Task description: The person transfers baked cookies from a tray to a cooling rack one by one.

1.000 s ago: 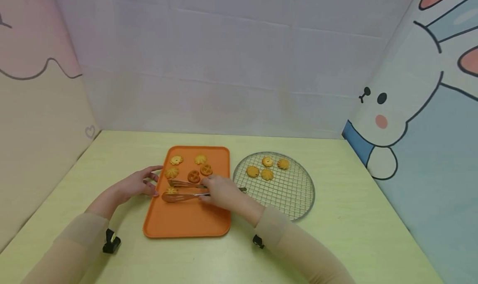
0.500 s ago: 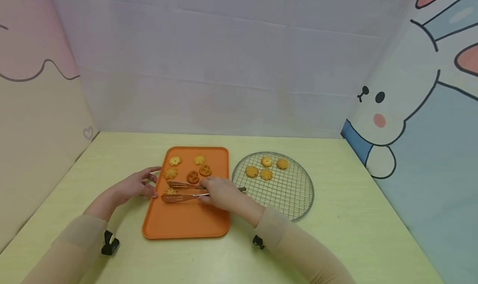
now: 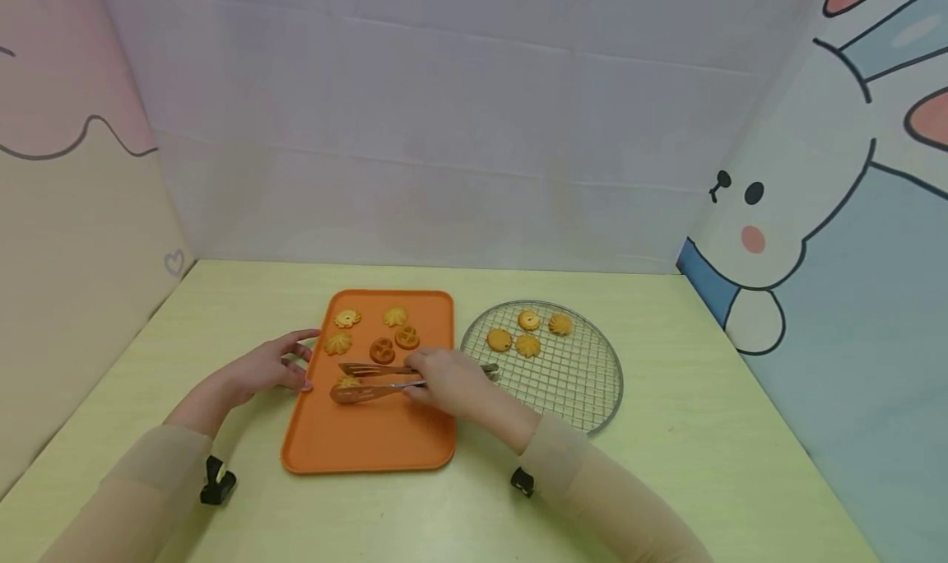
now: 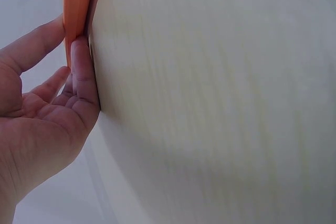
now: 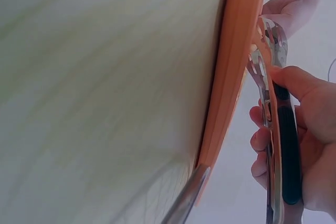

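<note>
In the head view my left hand (image 3: pixel 259 374) holds the left rim of an orange tray (image 3: pixel 370 448). The left wrist view shows fingers on both sides of that rim. My right hand (image 3: pixel 455 382) grips metal tongs (image 3: pixel 370 393), seen from the side with dark handle grips in the right wrist view. The tongs' two slotted ends reach left over the tray, with a small star-shaped cookie (image 3: pixel 349 381) between them, partly hidden. Whether both ends touch it I cannot tell. Behind it on the tray lie a flower-shaped cookie (image 3: pixel 338 343), a pretzel-like brown cookie (image 3: pixel 382 350) and several others.
A round wire cooling rack (image 3: pixel 570 382) stands just right of the tray, with several cookies (image 3: pixel 528 346) on its far left part. My right forearm passes over the rack's near edge. Walls with cartoon drawings enclose the pale wooden table (image 3: pixel 704 431).
The tongs and my right hand have shifted slightly right, and the star-shaped cookie between the ends has moved a little right too. My left hand stays at the tray's rim.
</note>
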Tool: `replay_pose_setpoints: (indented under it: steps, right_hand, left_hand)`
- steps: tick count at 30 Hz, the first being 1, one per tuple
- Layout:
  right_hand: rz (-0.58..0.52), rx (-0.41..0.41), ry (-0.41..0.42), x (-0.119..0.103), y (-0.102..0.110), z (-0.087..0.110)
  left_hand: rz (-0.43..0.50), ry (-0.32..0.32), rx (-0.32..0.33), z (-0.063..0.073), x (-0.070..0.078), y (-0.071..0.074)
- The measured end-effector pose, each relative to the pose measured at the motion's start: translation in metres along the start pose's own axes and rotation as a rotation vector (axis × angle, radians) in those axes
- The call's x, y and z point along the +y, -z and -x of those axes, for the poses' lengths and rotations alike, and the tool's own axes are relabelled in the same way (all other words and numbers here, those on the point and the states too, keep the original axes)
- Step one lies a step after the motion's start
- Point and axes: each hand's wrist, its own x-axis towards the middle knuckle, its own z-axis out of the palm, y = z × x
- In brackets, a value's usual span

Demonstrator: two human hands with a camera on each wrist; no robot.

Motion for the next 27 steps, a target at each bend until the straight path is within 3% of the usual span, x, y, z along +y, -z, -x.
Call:
replay_pose_setpoints:
  steps: [11,21,27]
  right_hand:
    - [-0.006,-0.003,-0.005,0.011,0.013,0.008]
    - [-0.096,-0.005,-0.027,0.019,0.042,0.022]
    - [-0.082,0.034,-0.004,0.026,0.056,0.029]
  left_hand:
    - [0.008,0.009,0.005,0.001,0.002,0.000]
    - [-0.012,0.031,0.018,-0.002,0.001,0.001]
    - [-0.008,0.022,0.012,-0.002,0.000,0.000]
